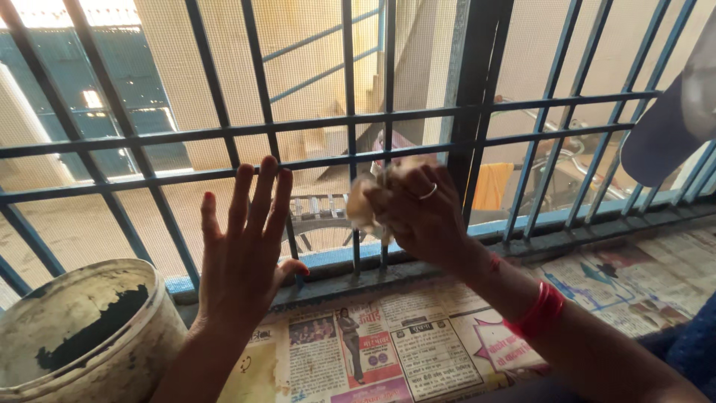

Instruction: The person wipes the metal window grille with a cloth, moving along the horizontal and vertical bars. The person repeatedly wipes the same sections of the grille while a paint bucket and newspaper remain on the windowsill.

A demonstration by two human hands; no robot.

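Nearest the lens, at the lower left of the frame, I see a grimy white bucket with dark paint pooled inside, standing on newspaper that covers the sill along the bottom edge. Just right of the bucket my left hand is raised with its back toward me, fingers spread wide and straight, holding nothing; its fingertips overlap the lower horizontal bars, though I cannot tell whether they touch the metal. Right of centre, my right hand, with a ring on one finger and red bangles at the wrist, is closed around a crumpled pale rag, which is pressed against the dark blue window grille where two close vertical bars cross the horizontals. A thick dark upright of the grille stands just right of that hand. At the upper right edge a blurred dark blue shape juts into view. Beyond the bars and a fine mesh, I make out a beige wall, an orange cloth, and bicycle parts below.
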